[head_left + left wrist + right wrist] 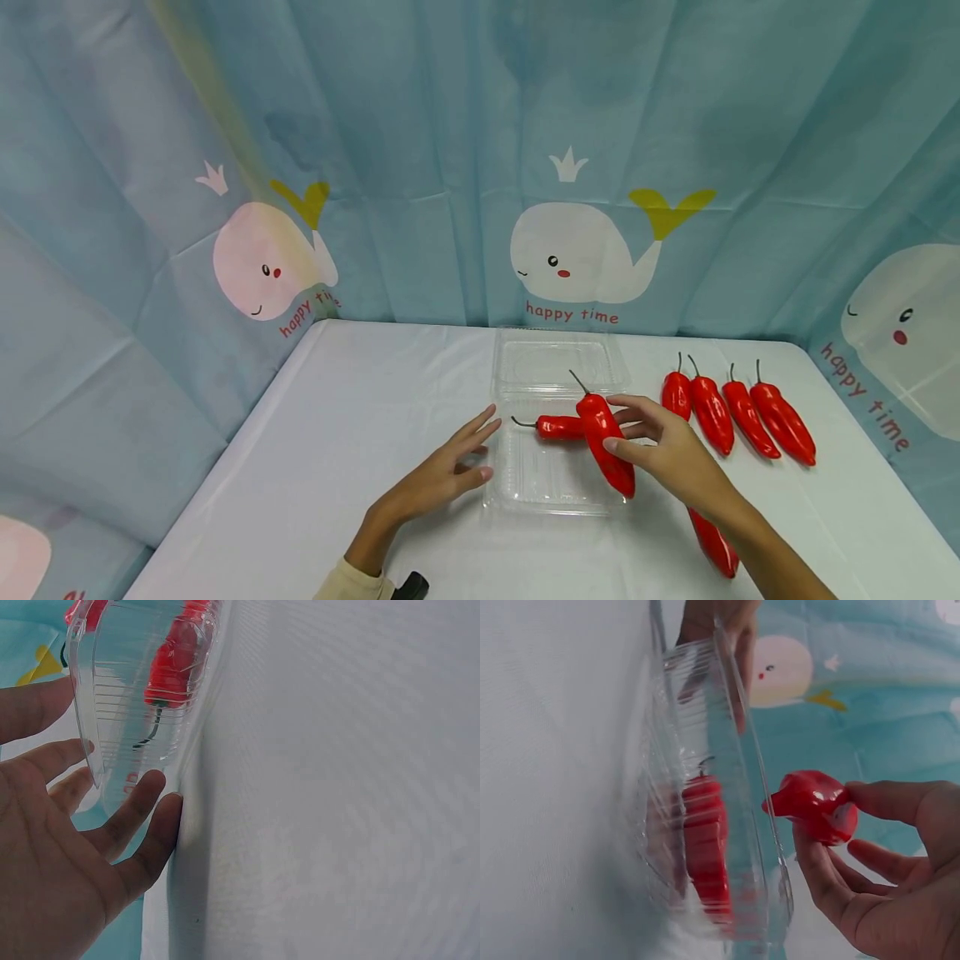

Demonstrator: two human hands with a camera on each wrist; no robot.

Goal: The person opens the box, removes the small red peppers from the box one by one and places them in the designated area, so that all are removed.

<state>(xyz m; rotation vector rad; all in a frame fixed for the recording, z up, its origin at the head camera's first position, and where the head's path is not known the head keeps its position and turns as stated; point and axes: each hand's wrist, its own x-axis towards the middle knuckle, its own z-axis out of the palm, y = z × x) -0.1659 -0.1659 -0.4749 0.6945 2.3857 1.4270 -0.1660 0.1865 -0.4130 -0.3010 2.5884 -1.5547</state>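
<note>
My right hand [663, 442] pinches a red chili pepper [606, 446] between thumb and fingers, above a clear plastic clamshell box [525, 487]. In the right wrist view this held pepper [814, 806] shows end-on beside the box rim [761, 787]. Another red pepper [558, 427] lies crosswise inside the box, its stem to the left and its other end hidden behind the held one. My left hand [442, 479] is at the box's left side with fingers spread. In the left wrist view its fingertips [154, 780] are right at the box wall.
Several red peppers [742, 417] lie in a row at the right of the white table [337, 442]. One more pepper [712, 542] lies nearer, partly under the right forearm. The box's open lid [555, 362] lies toward the back. A whale-print curtain [450, 167] hangs behind.
</note>
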